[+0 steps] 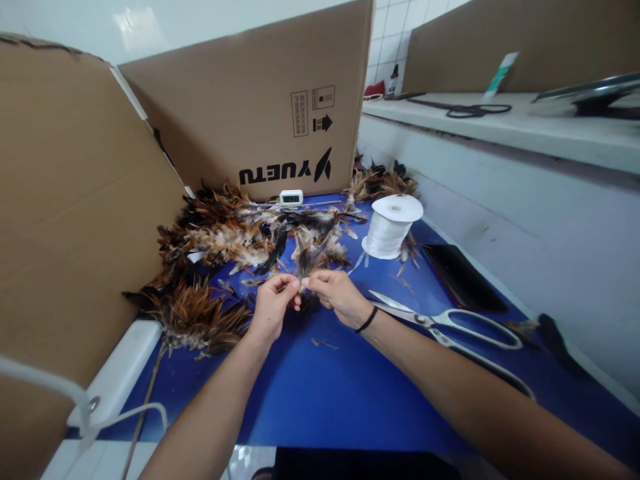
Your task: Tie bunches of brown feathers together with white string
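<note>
Bare forearms (215, 393) come in over the near edge of the blue table (340, 400), and from where I stand both hands meet a little beyond its middle. Thumb and fingertips are drawn tight on each side: the left hand (274, 307) and the right hand (337, 291) pinch the base of a small feather tuft (306, 260) between them, its greyish-brown tips pointing toward the far edge. A black band (367, 320) circles the right wrist. Just past that wrist lie large white-handled scissors (425, 321), with a dark phone (465, 277) alongside the right edge. Near the far right corner stands a white ribbon spool (393, 230) — a thin strip trails from it toward the right hand, though I cannot tell whether it reaches the fingers. Brown and black feather bundles (197, 313) crowd the left edge and spread to the far left corner. At the far edge a little white digital clock (291, 197) sits before a tall cardboard box (240, 113) — its YUETU lettering upside down. Black-handled scissors (465, 110) rest on the white ledge (545, 130) beyond the right edge.
</note>
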Available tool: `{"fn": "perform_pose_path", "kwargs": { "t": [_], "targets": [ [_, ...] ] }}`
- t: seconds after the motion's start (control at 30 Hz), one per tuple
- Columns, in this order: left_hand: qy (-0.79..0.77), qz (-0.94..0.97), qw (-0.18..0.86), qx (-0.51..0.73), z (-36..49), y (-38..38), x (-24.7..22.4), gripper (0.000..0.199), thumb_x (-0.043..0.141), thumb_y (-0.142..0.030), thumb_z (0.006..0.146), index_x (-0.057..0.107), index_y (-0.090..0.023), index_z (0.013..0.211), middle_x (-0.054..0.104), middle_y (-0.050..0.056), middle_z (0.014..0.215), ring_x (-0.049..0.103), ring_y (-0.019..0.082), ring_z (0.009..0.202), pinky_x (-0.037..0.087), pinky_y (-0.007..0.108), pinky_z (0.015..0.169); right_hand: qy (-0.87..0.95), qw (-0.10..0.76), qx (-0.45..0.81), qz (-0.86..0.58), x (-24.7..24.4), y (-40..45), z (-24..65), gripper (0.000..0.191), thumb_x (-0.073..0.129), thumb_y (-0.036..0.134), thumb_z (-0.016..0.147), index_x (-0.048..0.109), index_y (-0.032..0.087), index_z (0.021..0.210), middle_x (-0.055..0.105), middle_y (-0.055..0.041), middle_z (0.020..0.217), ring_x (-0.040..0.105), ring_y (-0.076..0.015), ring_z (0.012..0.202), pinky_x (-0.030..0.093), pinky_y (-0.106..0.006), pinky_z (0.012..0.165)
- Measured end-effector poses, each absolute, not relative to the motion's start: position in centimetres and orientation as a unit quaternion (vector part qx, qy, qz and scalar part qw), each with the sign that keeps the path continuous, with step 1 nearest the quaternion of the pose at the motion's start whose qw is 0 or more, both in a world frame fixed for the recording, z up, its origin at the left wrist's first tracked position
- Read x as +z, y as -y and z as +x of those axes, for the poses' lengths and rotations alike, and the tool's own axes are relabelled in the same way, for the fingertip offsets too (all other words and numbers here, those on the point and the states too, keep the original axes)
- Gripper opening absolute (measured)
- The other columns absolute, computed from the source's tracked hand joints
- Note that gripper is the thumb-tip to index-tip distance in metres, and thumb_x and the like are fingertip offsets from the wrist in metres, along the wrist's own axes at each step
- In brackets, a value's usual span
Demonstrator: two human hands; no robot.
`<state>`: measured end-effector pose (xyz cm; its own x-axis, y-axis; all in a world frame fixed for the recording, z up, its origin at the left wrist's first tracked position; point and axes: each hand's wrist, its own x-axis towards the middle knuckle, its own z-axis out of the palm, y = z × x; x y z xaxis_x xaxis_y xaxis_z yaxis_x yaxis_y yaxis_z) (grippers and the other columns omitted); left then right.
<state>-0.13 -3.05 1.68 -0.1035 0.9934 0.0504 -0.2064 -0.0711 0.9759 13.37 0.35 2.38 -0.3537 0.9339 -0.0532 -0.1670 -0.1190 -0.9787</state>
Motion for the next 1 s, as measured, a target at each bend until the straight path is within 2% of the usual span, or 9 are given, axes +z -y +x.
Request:
{"fn": "perform_pose_path", "kwargs": {
  "t": [0.13,0.33,0.43,0.53,0.77,1.0],
  "targets": [
    [-0.493,0.521,0.393,0.576,-0.4,3.0,1.2,0.016,0.063,-0.031,0.077,0.057,-0.016,0.076,0.052,-0.003,0.059,0.050,0.008,0.048,0.043,0.019,0.044,0.513,0.401,0.657,-0.379,2.4,-0.3,13.4,0.032,0.068,0.040,0.063,0.049,0.017,0.052,0.029,0.0105,0.040,0.019,-0.0026,0.036,0.010,-0.022,0.039],
    [-0.486,0.672,0.167,0.533,-0.7,3.5,1.6,0.011,0.055,-0.023,0.084,0.060,-0.016,0.077,0.054,0.002,0.081,0.052,0.007,0.057,0.045,0.020,0.053,0.508,0.381,0.669,-0.386,2.1,-0.3,13.5,0.019,0.065,0.033,0.062,0.060,0.014,0.062,0.034,0.0098,0.041,0.020,-0.0025,0.037,0.011,-0.021,0.037],
    [-0.473,0.699,0.110,0.526,-0.6,3.6,1.7,0.010,0.054,-0.020,0.084,0.061,-0.016,0.077,0.055,0.002,0.083,0.052,0.007,0.059,0.045,0.020,0.055,0.513,0.370,0.673,-0.383,1.9,-0.3,13.6,0.019,0.064,0.032,0.063,0.061,0.014,0.063,0.034,0.0097,0.041,0.019,-0.0022,0.037,0.010,-0.021,0.038],
    [-0.463,0.704,0.103,0.528,-0.6,3.7,1.6,0.010,0.053,-0.019,0.085,0.060,-0.016,0.079,0.056,0.003,0.085,0.049,0.006,0.054,0.044,0.019,0.053,0.521,0.365,0.672,-0.379,1.8,-0.3,13.5,0.023,0.065,0.038,0.064,0.060,0.015,0.063,0.033,0.0098,0.040,0.019,-0.0027,0.037,0.009,-0.022,0.038],
    [-0.468,0.674,0.157,0.550,-0.5,3.5,1.1,0.011,0.052,-0.020,0.085,0.059,-0.017,0.077,0.061,0.003,0.086,0.051,0.006,0.050,0.045,0.021,0.053,0.530,0.376,0.670,-0.359,1.8,-0.1,13.3,0.034,0.067,0.047,0.063,0.054,0.016,0.060,0.033,0.0099,0.041,0.020,-0.0026,0.037,0.012,-0.022,0.039],
    [-0.477,0.622,0.234,0.576,-0.3,3.2,0.7,0.010,0.054,-0.023,0.084,0.061,-0.017,0.079,0.064,0.002,0.080,0.052,0.007,0.048,0.045,0.021,0.049,0.541,0.370,0.654,-0.377,1.8,0.0,13.3,0.035,0.064,0.047,0.066,0.048,0.017,0.058,0.035,0.0090,0.044,0.022,-0.0031,0.039,0.013,-0.020,0.038]
  ]
}}
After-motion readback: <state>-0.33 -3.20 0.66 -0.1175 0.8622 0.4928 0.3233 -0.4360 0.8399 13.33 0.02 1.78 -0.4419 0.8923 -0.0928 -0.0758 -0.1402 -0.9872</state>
